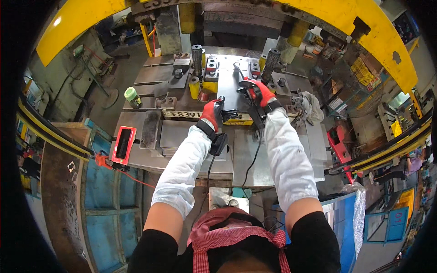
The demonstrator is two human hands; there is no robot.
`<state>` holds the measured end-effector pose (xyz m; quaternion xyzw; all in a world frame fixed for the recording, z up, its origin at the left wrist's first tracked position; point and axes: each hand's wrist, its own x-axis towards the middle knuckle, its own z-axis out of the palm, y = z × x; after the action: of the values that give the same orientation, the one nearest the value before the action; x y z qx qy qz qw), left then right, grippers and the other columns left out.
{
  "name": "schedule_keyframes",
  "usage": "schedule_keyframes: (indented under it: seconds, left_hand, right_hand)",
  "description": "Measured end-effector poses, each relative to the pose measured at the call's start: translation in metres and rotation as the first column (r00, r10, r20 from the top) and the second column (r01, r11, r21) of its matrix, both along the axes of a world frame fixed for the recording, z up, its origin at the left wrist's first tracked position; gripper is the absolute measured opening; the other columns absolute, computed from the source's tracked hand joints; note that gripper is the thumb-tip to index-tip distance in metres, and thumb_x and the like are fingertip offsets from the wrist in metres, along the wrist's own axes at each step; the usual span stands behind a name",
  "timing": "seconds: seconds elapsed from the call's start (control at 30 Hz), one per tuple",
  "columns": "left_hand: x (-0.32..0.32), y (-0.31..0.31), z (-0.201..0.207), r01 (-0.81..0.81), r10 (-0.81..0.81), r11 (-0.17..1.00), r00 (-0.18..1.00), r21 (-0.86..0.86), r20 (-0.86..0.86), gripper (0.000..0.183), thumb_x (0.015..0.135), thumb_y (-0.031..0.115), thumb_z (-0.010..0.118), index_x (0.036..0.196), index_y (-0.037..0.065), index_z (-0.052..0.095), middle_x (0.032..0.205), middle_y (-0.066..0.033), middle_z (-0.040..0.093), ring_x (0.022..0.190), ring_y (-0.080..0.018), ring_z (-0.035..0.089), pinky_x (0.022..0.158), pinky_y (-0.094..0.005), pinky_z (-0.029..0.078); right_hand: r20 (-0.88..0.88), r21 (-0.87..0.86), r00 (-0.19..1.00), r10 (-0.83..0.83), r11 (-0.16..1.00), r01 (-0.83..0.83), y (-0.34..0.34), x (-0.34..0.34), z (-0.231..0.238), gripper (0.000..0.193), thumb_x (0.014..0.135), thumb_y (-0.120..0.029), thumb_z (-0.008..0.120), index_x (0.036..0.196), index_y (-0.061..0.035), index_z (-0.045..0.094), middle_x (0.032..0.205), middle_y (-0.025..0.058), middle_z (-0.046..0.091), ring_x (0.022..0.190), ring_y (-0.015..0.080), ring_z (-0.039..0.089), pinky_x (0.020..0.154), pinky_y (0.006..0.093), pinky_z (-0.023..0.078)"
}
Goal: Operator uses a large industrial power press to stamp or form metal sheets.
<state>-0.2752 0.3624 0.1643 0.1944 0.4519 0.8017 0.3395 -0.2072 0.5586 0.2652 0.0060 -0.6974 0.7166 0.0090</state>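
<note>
The right hand is wrapped around a tool over the sheet. Left hand half-curled by its near-left edge, hold unclear.

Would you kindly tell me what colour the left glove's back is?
The left glove's back is red, seen in the head view.

Metalworking shop. Big yellow machine frame overhead, metal sheet between bolted blocks and upright posts. Stacked metal plates on a worn steel table.
</note>
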Motion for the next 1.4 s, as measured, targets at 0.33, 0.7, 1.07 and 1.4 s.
schedule_keyframes:
  seconds: [0.33, 0.7, 1.07, 1.4]
  left_hand:
    - [0.012, -0.022, 0.013, -0.026, 0.003, 0.994, 0.975, 0.103, 0.221, 0.030, 0.090, 0.027, 0.047, 0.108, 0.003, 0.051, 0.097, -0.0118, 0.060, 0.076, -0.0276, 0.063, 0.065, -0.0370, 0.056]
    - [-0.027, 0.024, 0.034, -0.038, 0.024, 0.992, 0.992, 0.116, 0.121, 0.036, 0.092, 0.026, 0.044, 0.103, -0.007, 0.052, 0.097, -0.0182, 0.060, 0.085, -0.0261, 0.063, 0.076, -0.0354, 0.054]
    - [-0.009, -0.012, 0.035, -0.051, -0.029, 0.968, 0.950, 0.245, 0.310, 0.035, 0.088, 0.036, 0.050, 0.105, 0.006, 0.056, 0.090, -0.0137, 0.061, 0.071, -0.0234, 0.062, 0.060, -0.0315, 0.052]
    - [0.167, -0.203, -0.086, -0.815, -0.494, 0.266, 0.344, -0.515, -0.799, 0.053, 0.077, 0.024, 0.060, 0.126, 0.013, 0.044, 0.128, -0.0118, 0.045, 0.124, -0.0283, 0.036, 0.102, -0.0471, 0.025]
  right_hand:
    - [0.127, -0.262, 0.901, -0.416, 0.862, 0.435, -0.029, 0.231, -0.048, 0.065, 0.080, -0.009, 0.060, 0.137, -0.0080, 0.028, 0.075, 0.0005, 0.052, 0.049, 0.0058, 0.042, 0.042, 0.0206, 0.033]
    - [0.424, -0.105, 0.793, -0.438, 0.845, 0.524, 0.007, 0.270, -0.146, 0.014, 0.085, -0.019, 0.057, 0.097, -0.0111, 0.053, 0.058, -0.0013, 0.049, 0.038, 0.0087, 0.042, 0.035, 0.0237, 0.031]
    - [0.279, -0.215, 0.715, -0.641, 0.684, 0.697, -0.039, 0.302, -0.137, 0.036, 0.091, -0.027, 0.048, 0.125, -0.0187, 0.041, 0.071, 0.0056, 0.058, 0.039, 0.0096, 0.042, 0.035, 0.0253, 0.037]
    - [0.301, -0.464, 0.636, -0.710, 0.473, 0.749, -0.010, 0.323, -0.230, 0.018, 0.082, -0.018, 0.057, 0.086, -0.0111, 0.041, 0.065, 0.0071, 0.051, 0.047, 0.0198, 0.050, 0.043, 0.0354, 0.043]
